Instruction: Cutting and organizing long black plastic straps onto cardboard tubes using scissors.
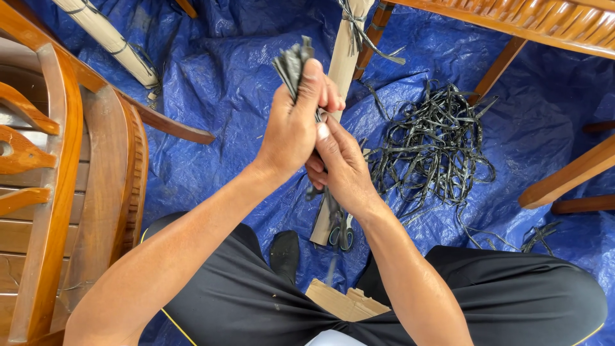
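Above the lap, a bundle of black straps point(293, 64) is gripped by the closed left hand point(292, 125), its ends sticking out past the thumb. Just right of it and touching it, the right hand point(343, 163) is closed around the bundle's lower part. Beyond the right hand, a strap pile point(435, 144) is spread on the blue tarp point(218, 77), scissors point(341, 232) lying below the hands.

Two hands point(291, 125), one scissors point(341, 232), one strap tangle point(435, 144), one cardboard scrap point(346, 301)
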